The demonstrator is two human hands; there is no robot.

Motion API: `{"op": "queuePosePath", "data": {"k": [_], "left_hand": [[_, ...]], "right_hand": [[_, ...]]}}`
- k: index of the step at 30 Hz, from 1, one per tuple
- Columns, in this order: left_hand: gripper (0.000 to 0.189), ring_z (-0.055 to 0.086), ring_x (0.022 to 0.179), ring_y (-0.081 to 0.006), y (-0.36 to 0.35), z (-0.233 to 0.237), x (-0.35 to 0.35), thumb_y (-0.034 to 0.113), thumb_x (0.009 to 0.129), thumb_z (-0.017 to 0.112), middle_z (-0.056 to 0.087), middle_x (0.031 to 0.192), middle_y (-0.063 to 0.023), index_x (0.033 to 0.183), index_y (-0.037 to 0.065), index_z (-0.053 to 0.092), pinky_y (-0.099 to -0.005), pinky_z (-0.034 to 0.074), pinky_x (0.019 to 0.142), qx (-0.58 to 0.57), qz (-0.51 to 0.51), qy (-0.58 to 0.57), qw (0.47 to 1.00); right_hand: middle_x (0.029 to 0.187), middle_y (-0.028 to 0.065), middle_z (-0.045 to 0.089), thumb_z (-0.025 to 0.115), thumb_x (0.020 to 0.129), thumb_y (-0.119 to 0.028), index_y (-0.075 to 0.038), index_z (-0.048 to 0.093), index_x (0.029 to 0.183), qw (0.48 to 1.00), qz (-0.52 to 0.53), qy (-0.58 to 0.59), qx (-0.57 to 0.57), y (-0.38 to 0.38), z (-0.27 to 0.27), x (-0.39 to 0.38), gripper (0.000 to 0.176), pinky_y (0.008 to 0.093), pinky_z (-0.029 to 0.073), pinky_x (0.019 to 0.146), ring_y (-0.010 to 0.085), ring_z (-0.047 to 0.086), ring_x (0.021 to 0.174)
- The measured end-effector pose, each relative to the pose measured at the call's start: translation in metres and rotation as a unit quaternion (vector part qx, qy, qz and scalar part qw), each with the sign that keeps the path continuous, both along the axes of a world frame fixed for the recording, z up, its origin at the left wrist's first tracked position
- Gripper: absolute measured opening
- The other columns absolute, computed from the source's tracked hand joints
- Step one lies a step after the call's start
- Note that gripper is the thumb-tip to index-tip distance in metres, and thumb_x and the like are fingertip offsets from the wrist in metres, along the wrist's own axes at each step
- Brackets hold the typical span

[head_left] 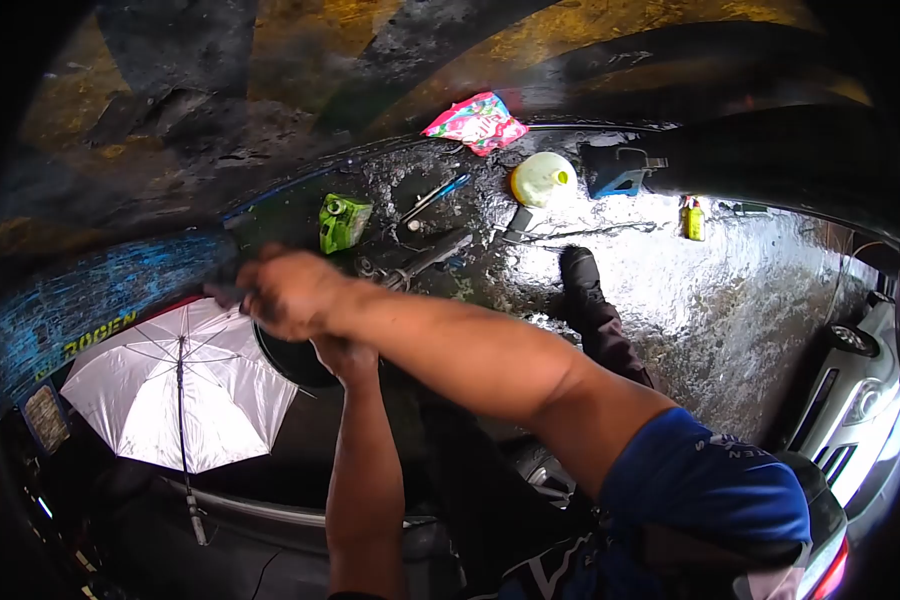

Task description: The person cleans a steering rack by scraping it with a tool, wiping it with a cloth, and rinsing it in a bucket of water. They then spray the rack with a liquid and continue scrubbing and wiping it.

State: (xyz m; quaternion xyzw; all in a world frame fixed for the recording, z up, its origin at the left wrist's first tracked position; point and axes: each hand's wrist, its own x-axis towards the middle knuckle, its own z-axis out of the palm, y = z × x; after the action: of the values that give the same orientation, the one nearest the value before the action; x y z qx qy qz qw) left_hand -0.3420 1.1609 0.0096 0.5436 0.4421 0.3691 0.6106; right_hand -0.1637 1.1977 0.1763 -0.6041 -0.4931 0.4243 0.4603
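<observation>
My right hand [292, 290] reaches across to the left, blurred, its fingers curled round a dark thing [226, 288] I cannot make out. Below its wrist is my left hand [345, 358], mostly covered by the right arm, so its fingers do not show. Close to the hands a greasy metal part with a long shaft [425, 262] lies on the dark, wet-looking surface. A cut-open green plastic container [344, 224] sits above it. Beside that lies a slim tool with a blue handle [450, 188].
An open silver umbrella [135, 400] stands at the left. Along the wall are a pink packet [478, 124], a round yellowish jug [540, 182], a blue stand [622, 182] and a yellow-green bottle [694, 222]. A dark shoe [582, 280] is on the floor. A silver car [850, 400] stands far right.
</observation>
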Motion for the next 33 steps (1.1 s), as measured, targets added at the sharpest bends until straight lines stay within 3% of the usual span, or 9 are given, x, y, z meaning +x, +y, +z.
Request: {"op": "queuePosePath", "data": {"k": [1, 3, 6, 13, 14, 17, 18, 20, 33], "left_hand": [[0.034, 0.062, 0.096, -0.0165, -0.008, -0.019, -0.021, 0.029, 0.094, 0.057, 0.061, 0.110, -0.0081, 0.118, 0.006, 0.052, -0.0310, 0.052, 0.082, 0.279, -0.048, 0.284, 0.916], [0.037, 0.061, 0.098, -0.0171, -0.027, -0.009, -0.035, 0.028, 0.092, 0.060, 0.061, 0.112, -0.0083, 0.120, 0.006, 0.051, -0.0313, 0.051, 0.084, 0.159, -0.057, 0.227, 0.959], [0.042, 0.060, 0.101, -0.0180, -0.038, 0.002, -0.051, 0.027, 0.091, 0.064, 0.059, 0.115, -0.0086, 0.123, 0.006, 0.048, -0.0318, 0.049, 0.088, 0.042, -0.054, 0.152, 0.986], [0.062, 0.057, 0.104, -0.0197, -0.026, 0.027, -0.045, 0.022, 0.084, 0.076, 0.054, 0.121, -0.0115, 0.131, 0.004, 0.038, -0.0326, 0.047, 0.091, 0.209, -0.045, 0.262, 0.941], [0.066, 0.056, 0.101, -0.0197, -0.028, 0.054, -0.031, 0.022, 0.083, 0.077, 0.052, 0.120, -0.0135, 0.131, 0.003, 0.036, -0.0319, 0.048, 0.088, 0.020, -0.019, 0.302, 0.953], [0.066, 0.056, 0.101, -0.0207, -0.032, 0.081, -0.005, 0.021, 0.082, 0.078, 0.050, 0.121, -0.0155, 0.131, 0.003, 0.036, -0.0314, 0.049, 0.087, -0.006, -0.015, 0.295, 0.955], [0.067, 0.057, 0.100, -0.0202, -0.032, 0.076, -0.004, 0.018, 0.082, 0.078, 0.051, 0.119, -0.0152, 0.132, 0.004, 0.035, -0.0308, 0.050, 0.085, -0.006, -0.011, 0.312, 0.950], [0.067, 0.057, 0.100, -0.0200, -0.038, 0.081, 0.013, 0.017, 0.082, 0.077, 0.052, 0.118, -0.0152, 0.133, 0.003, 0.035, -0.0307, 0.051, 0.085, 0.008, 0.012, 0.324, 0.946], [0.062, 0.058, 0.104, -0.0281, -0.051, 0.088, 0.087, 0.025, 0.077, 0.081, 0.058, 0.120, -0.0181, 0.128, 0.006, 0.050, -0.0378, 0.046, 0.091, 0.174, 0.102, 0.334, 0.921]], "right_hand": [[0.086, 0.0137, 0.062, 0.059, 0.082, -0.022, -0.017, 0.066, 0.104, 0.999, 0.017, 0.029, 0.032, 0.015, -0.026, -0.035, 0.024, 0.0443, 0.050, 0.078, 0.0342, 0.060, 0.093], [0.087, 0.0126, 0.062, 0.061, 0.082, -0.022, -0.014, 0.066, 0.103, 0.999, 0.026, -0.029, -0.016, 0.023, -0.036, -0.080, 0.023, 0.0390, 0.052, 0.076, 0.0328, 0.061, 0.091], [0.096, 0.0146, 0.063, 0.063, 0.085, -0.025, -0.009, 0.064, 0.110, 0.910, 0.041, 0.377, -0.165, 0.051, -0.084, -0.136, 0.030, 0.0378, 0.053, 0.080, 0.0314, 0.062, 0.098], [0.123, 0.0204, 0.059, 0.065, 0.084, -0.026, -0.001, 0.058, 0.122, 0.998, -0.002, 0.005, 0.065, -0.027, -0.060, -0.047, 0.046, 0.0409, 0.045, 0.100, 0.0369, 0.056, 0.115], [0.117, 0.0204, 0.062, 0.064, 0.085, -0.026, 0.000, 0.058, 0.121, 0.997, -0.054, -0.027, 0.057, -0.049, -0.068, -0.028, 0.045, 0.0399, 0.048, 0.098, 0.0360, 0.058, 0.113], [0.109, 0.0195, 0.064, 0.061, 0.089, -0.013, 0.002, 0.058, 0.116, 0.981, -0.168, -0.058, -0.074, -0.122, -0.132, 0.010, 0.031, 0.0316, 0.058, 0.076, 0.0247, 0.068, 0.091], [0.105, 0.0190, 0.065, 0.058, 0.091, -0.017, 0.001, 0.057, 0.116, 0.960, -0.180, 0.197, -0.084, -0.154, -0.229, 0.013, 0.031, 0.0312, 0.058, 0.075, 0.0236, 0.068, 0.090], [0.109, 0.0217, 0.065, 0.064, 0.086, -0.025, 0.001, 0.059, 0.115, 0.950, -0.103, -0.061, -0.288, -0.202, -0.185, 0.060, 0.038, 0.0403, 0.051, 0.090, 0.0349, 0.061, 0.106], [0.119, 0.0231, 0.062, 0.060, 0.084, -0.044, -0.001, 0.063, 0.115, 0.828, 0.007, -0.209, -0.520, -0.314, -0.248, 0.225, 0.053, 0.0405, 0.047, 0.096, 0.0354, 0.059, 0.113]]}}
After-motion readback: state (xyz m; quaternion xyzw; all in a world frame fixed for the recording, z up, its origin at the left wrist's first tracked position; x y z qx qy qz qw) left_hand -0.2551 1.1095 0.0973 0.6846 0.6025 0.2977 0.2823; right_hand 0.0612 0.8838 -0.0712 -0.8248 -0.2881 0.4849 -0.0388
